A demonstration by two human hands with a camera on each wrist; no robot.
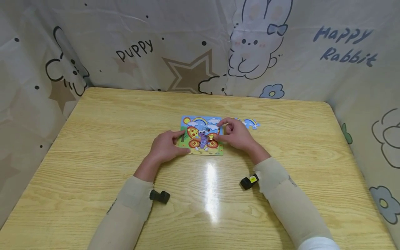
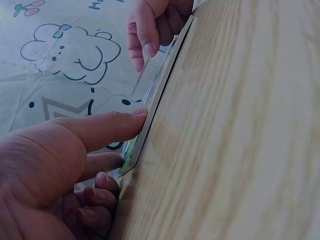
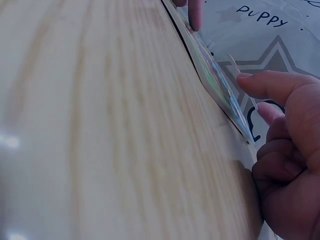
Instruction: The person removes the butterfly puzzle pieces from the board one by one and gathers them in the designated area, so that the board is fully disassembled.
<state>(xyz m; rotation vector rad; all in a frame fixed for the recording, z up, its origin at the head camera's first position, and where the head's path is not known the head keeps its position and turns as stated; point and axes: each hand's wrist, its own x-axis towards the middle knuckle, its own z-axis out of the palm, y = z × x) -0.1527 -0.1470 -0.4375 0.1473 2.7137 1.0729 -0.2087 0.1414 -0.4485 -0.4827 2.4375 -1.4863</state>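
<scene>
Tabletop (image 1: 211, 194) glare (wrist views dimmer)

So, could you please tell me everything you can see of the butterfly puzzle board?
The puzzle board is a thin rectangle, perhaps cardboard, lying flat on the table. Its colourful print shows a purple-bodied butterfly with red and yellow wings, sun, rainbow, clouds and greenery. The left hand touches its left side; the right hand holds a thin piece over its right.
</scene>
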